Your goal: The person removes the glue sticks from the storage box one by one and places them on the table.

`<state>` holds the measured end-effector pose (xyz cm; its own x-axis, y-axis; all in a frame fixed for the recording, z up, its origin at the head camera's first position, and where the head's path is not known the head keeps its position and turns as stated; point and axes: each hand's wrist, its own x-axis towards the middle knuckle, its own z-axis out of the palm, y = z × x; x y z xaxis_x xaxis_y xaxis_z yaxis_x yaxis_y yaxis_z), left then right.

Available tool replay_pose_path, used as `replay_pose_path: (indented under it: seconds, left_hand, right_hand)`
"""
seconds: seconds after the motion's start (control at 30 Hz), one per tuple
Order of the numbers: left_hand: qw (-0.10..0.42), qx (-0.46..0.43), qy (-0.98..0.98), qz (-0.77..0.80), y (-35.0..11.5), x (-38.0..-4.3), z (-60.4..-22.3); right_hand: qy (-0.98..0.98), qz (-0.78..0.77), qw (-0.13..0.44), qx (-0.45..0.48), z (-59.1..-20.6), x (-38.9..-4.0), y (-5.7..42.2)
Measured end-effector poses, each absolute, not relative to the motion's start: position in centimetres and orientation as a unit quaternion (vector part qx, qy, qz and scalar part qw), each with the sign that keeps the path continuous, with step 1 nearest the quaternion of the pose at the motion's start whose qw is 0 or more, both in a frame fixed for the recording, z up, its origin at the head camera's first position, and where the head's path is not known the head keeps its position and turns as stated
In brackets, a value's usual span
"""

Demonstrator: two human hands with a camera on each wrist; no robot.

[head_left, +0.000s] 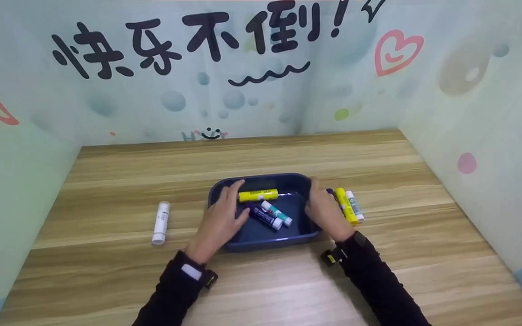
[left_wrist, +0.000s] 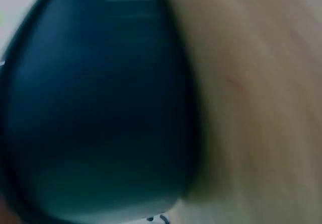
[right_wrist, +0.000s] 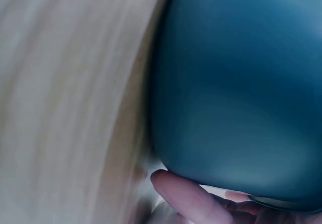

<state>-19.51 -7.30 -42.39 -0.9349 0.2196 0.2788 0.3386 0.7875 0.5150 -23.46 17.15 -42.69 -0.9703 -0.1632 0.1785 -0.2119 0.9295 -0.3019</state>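
A dark blue plastic tray [head_left: 261, 240] stands on the table, holding a yellow glue stick [head_left: 258, 195], a dark blue glue stick [head_left: 264, 216] and a teal-and-white glue stick [head_left: 277, 213]. Over the left end of the tray lies my left hand [head_left: 218, 222], thumb and fingers spread apart and fairly straight. Whether those fingers touch the rim is hard to see. With my right hand [head_left: 329, 208] I grip the tray's right end. In the right wrist view, fingers [right_wrist: 191, 196] curl at the edge of the tray [right_wrist: 231, 93]. Blurred tray wall [left_wrist: 100, 83] fills the left wrist view.
Left of the tray, a white glue stick [head_left: 161, 223] lies on the wooden table [head_left: 107, 280]. On the right, another yellow glue stick [head_left: 346, 206] and a pale one [head_left: 355, 206] lie close to my right hand, with a dark one partly hidden. Printed cloth walls [head_left: 252, 113] surround the table.
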Motion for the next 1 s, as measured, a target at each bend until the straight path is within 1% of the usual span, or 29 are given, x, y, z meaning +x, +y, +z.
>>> replay_pose_path:
  seconds: [0.07,0.13,0.2,0.4,0.5,0.77,1.0]
  left_hand:
    - [0.114,-0.166,-0.951,-0.234,-7.14,-19.50,-42.69]
    - [0.109,-0.180,-0.958,-0.196,-7.05,-19.52,-42.84]
    - [0.094,-0.194,-0.962,-0.170,-7.03,-19.57,-42.89]
    - [0.027,-0.214,-0.964,-0.153,-7.02,-19.69,-42.72]
    - [0.015,-0.215,-0.965,-0.149,-7.02,-19.68,-42.65]
    - [0.016,-0.210,-0.967,-0.140,-7.13,-19.68,-42.78]
    - [0.032,-0.219,-0.967,-0.125,-7.05,-19.71,-42.69]
  right_hand:
    - [-0.981,0.155,0.075,0.094,-42.67,-23.46,17.11]
    - [-0.982,0.149,0.073,0.092,-42.61,-23.47,17.08]
    - [-0.983,0.149,0.065,0.086,-42.56,-23.48,17.07]
    - [-0.984,0.158,0.038,0.074,-42.52,-23.67,17.11]
    - [-0.984,0.160,0.034,0.072,-42.47,-23.67,17.07]
    - [-0.982,0.164,0.046,0.077,-42.62,-23.59,17.08]
    - [-0.983,0.168,0.033,0.069,-42.59,-23.61,17.13]
